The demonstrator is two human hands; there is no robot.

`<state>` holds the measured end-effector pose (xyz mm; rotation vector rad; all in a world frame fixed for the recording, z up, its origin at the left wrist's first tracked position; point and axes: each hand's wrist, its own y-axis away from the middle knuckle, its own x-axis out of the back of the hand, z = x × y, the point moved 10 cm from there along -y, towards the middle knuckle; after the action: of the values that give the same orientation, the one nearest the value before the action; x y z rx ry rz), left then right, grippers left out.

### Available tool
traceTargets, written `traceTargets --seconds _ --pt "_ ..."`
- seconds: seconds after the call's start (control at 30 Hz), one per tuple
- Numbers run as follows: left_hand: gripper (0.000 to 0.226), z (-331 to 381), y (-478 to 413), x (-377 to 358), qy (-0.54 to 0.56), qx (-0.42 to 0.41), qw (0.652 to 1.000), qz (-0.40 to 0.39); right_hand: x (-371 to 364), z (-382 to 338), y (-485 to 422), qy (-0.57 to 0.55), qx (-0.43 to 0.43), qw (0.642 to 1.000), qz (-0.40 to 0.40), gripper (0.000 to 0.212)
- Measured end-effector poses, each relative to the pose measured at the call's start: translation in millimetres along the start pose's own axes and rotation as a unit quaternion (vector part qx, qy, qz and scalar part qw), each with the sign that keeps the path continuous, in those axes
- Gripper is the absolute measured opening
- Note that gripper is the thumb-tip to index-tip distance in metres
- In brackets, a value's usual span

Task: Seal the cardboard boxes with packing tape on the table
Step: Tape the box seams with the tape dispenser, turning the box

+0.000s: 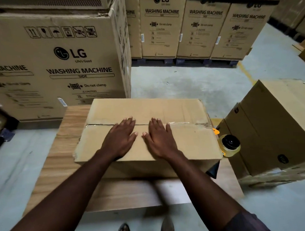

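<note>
Cartons (60, 63) printed "LG WASHING MACHINE" are standing at the far left, and a row of the same cartons (197, 27) is sitting on dark pallets (189, 61) along the far side. Grey floor (181, 83) is stretching between them, with a yellow line (247, 72) running across it at the far right. A wooden bench (51, 170) is filling the middle, and on it the cardboard box (183, 140) is lying with its top flaps closed and the seam running left to right. To the right of the bench a plain brown carton (278, 128) is leaning at a tilt.

Both bare arms are reaching in from the near edge. The left hand (120, 139) is pressing flat on the box top, its fingers (129, 120) straight, slightly spread and lying across the seam. The right hand (160, 139) is lying flat just beside it, thumbs almost touching, its fingers (155, 121) also straight and slightly spread over the seam. A tape dispenser (229, 145) with a black hub and a roll of clear tape is sitting at the right near corner of the box, between the box and the tilted carton. A strip of clear tape (178, 123) is glinting along the seam from the right hand to the right edge. Shoes (123, 229) are showing at the near edge.
</note>
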<state>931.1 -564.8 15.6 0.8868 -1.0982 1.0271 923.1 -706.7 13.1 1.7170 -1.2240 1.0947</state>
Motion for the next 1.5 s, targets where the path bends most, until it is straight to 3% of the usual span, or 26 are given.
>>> traceTargets --seconds 0.2,0.33,0.47,0.6,0.7,0.83,0.93,1.0,1.07,1.17,1.2,1.23,1.33,1.4,1.5 --pt "0.065 -121 34 26 0.036 0.1 0.993 0.052 4 24 3 -0.002 -0.105 0.994 0.031 0.076" --pt "0.062 -118 33 28 0.054 0.113 0.99 0.061 -5 0 -7 0.011 -0.162 0.986 0.028 0.083" --pt "0.059 -105 31 28 0.035 0.08 0.993 0.079 -28 -84 -26 0.008 -0.015 1.0 -0.007 0.079" --pt "0.051 -128 35 42 0.153 0.08 0.978 0.116 -50 -144 -27 0.031 0.112 0.992 -0.048 0.074" --pt "0.066 -159 44 42 0.286 0.153 0.937 0.131 -37 -129 -32 0.006 0.094 0.996 0.0 0.068" --pt "0.085 -174 52 19 0.488 0.193 0.848 0.077 -18 -63 -35 -0.012 -0.122 0.99 0.077 0.074" --pt "0.094 -172 51 11 0.481 0.185 0.856 0.05 -25 -78 -41 -0.015 -0.181 0.979 0.087 0.083" --pt "0.103 -174 51 5 0.484 0.193 0.853 0.03 -37 -116 -52 -0.028 -0.148 0.986 0.073 0.084" --pt "0.088 -176 49 3 0.522 0.199 0.829 0.03 -52 -165 -61 -0.018 -0.078 0.996 0.043 0.08" --pt "0.052 -172 39 -6 0.666 0.211 0.716 -0.004 -71 -223 -68 0.013 0.022 1.0 0.008 0.071" --pt "0.047 -170 35 -4 0.692 0.22 0.687 -0.026 -74 -232 -69 0.019 0.039 0.999 0.004 0.072" --pt "0.045 -169 27 -3 0.695 0.22 0.683 -0.047 -76 -235 -69 0.017 0.047 0.999 0.004 0.075" --pt "0.044 -168 -10 14 0.643 0.189 0.737 -0.082 -77 -231 -66 0.001 0.052 0.999 0.002 0.091" --pt "0.038 -173 -36 27 0.615 0.18 0.765 -0.06 -78 -231 -62 0.009 0.062 0.998 0.0 0.1" --pt "0.07 -197 -66 29 0.564 0.19 0.803 0.006 -76 -231 -62 0.014 0.064 0.998 0.0 0.102"
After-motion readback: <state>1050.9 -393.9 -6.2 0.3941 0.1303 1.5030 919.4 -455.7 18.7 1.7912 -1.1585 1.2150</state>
